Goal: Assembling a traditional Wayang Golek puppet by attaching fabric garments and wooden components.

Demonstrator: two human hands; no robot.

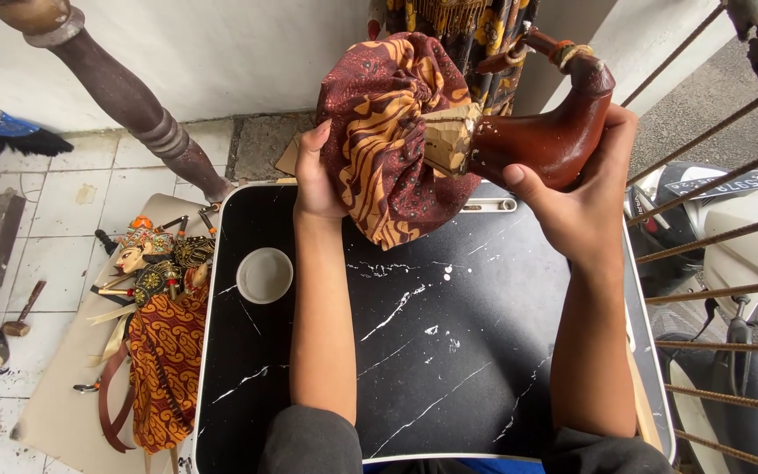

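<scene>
The fingers of the left hand (316, 180) are curled onto the bunched batik cloth (388, 132), gripping its left side. The fingers of the right hand (585, 189) are wrapped around the reddish-brown carved wooden puppet body (541, 136), with the thumb pressed on its near side. Both hands hold this one piece up in the air, above the far edge of the black marble-look folding table (432, 351). The cloth is gathered round a pale, bare wooden neck (449, 136) where it meets the brown wood.

The piece is held at its two ends. If the left hand pulls on the cloth too hard, the cloth might slip off the pale neck or come loose. If the right hand lets its grip go slack, the smooth wood could slide down and bang on the table top. The thin top end with the cord ring (563, 53) looks easy to knock against the metal bars (712, 237) on the right.

A small white round dish (264, 275) sits in the table, well apart from the hands. On the floor to the left, a finished wooden rod puppet (160, 307) in orange batik lies on a board, beside a small hammer (21, 316).
</scene>
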